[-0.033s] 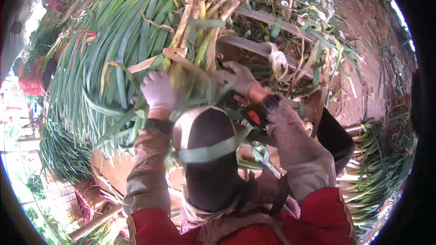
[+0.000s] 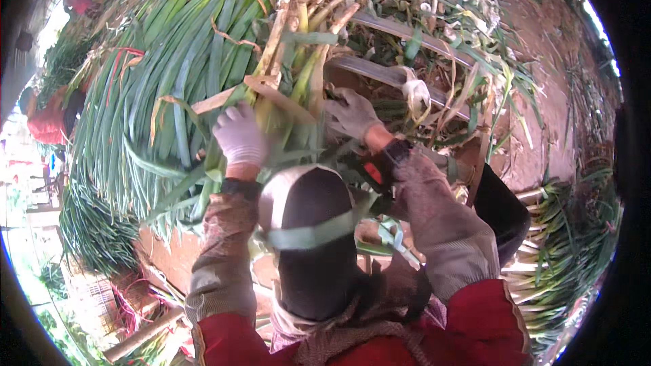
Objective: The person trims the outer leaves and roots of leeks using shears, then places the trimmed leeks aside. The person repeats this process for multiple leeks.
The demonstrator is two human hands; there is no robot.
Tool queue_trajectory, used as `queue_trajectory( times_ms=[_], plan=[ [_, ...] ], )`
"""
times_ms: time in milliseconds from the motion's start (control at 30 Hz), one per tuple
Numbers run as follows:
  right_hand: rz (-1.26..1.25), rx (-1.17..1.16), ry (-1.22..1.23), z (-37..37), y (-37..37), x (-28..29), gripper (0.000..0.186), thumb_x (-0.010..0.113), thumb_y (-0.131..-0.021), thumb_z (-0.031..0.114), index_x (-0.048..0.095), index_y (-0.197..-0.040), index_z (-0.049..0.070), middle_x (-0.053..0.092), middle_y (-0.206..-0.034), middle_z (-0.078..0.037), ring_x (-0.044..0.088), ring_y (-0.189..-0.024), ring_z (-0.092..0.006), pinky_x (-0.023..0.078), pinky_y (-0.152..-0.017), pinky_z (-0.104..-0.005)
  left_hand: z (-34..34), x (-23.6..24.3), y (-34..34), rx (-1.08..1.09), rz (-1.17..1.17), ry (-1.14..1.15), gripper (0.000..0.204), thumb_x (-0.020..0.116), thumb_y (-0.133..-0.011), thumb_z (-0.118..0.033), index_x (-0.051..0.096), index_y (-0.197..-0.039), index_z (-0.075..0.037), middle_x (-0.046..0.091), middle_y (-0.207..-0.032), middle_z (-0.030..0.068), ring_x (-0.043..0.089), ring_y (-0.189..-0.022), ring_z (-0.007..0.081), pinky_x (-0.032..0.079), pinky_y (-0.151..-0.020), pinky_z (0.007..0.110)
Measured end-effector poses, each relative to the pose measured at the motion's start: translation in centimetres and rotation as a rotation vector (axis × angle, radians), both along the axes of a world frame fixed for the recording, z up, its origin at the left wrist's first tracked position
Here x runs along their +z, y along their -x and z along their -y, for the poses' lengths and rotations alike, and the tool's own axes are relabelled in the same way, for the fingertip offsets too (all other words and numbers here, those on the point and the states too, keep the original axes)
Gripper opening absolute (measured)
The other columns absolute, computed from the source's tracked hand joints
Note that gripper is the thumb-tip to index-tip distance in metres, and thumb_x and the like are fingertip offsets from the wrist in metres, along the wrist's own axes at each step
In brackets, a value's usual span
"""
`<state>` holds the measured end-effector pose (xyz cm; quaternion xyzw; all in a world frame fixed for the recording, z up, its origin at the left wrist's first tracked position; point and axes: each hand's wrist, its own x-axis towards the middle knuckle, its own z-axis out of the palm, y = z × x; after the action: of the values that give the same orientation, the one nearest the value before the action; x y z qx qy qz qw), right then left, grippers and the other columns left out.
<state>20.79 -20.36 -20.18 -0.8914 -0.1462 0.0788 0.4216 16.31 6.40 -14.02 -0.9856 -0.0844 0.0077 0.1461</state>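
My left hand (image 2: 240,137), in a pale glove, lies over the leafy part of some long green onions (image 2: 298,85). Its fingers are bent together around the leaves. To the right, my right hand (image 2: 352,115), gloved alike, has its fingers bent and its thumb side toward the stalks. What it pinches, if anything, is hidden. Between the two hands the leaves are smeared by motion. Yellow, dry leaf strips (image 2: 279,97) cross the stalks just above. Beneath my right wrist sits a small red and black object (image 2: 373,171), partly covered.
A large heap of green onions (image 2: 163,88) spreads to the left. Metal rails (image 2: 380,68) run through leaf trimmings (image 2: 441,13) at the upper right. More onions (image 2: 556,257) lie in a row at lower right. A dark cap (image 2: 315,244) covers the lower middle.
My left hand has shifted slightly to the right. The fingers of my right hand have moved a little, and its forearm has drawn slightly left.
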Motion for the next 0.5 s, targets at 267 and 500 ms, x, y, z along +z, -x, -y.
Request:
queue_trajectory(
  times_ms=[267,500],
  plan=[
    [-0.274,-0.391,-0.135,-6.7,-6.2,0.7,0.056,0.073,-0.08,0.032,0.059,-0.122,-0.002,0.068,-0.114,-0.026,0.066,-0.11,-0.0404,0.05,-0.095,-0.0417,0.9,0.4,-4.4,0.081,-0.007,0.272,0.093,0.085,-0.064,-0.054,0.049,-0.13,0.001,0.062,-0.119,0.0211,0.063,-0.109,0.0387,0.052,-0.092,0.047],
    [0.071,-0.31,-0.411,-1.7,1.2,-0.2,0.046,0.065,-0.09,0.017,0.054,-0.132,0.002,0.069,-0.112,-0.023,0.069,-0.099,-0.0369,0.054,-0.088,-0.0429,4.2,4.8,-4.4,-0.081,0.107,0.624,0.073,0.083,-0.065,-0.043,0.06,-0.12,-0.001,0.071,-0.107,0.0235,0.07,-0.099,0.0392,0.056,-0.086,0.044]
  ],
)
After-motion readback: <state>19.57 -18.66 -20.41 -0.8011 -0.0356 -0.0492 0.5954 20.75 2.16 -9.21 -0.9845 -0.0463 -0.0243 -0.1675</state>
